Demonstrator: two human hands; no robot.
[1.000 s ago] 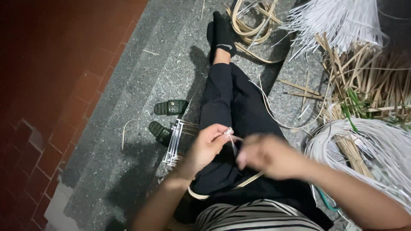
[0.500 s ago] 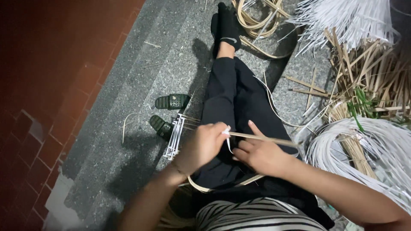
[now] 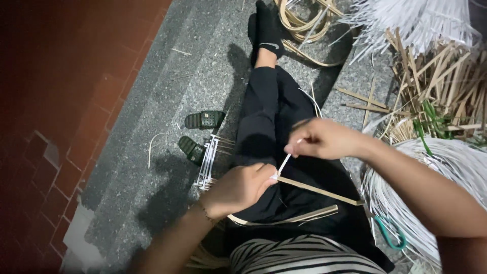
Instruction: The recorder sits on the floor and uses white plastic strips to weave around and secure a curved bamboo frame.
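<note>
I see my left hand [image 3: 238, 187] pinching the flat tan bamboo strip [image 3: 317, 191] at frame centre while my right hand [image 3: 324, 138] pulls the thin white binding strand [image 3: 284, 163] taut; wrapping looks barely begun.

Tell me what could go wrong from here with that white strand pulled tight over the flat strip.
The thin white strand, pinched taut between the right hand and left hand, could snap or slip free. The flat cane strip juts unsupported over the lap, so its end may swing or crack. Scissors lie by the right forearm near the white coil; an elbow could catch them.
</note>
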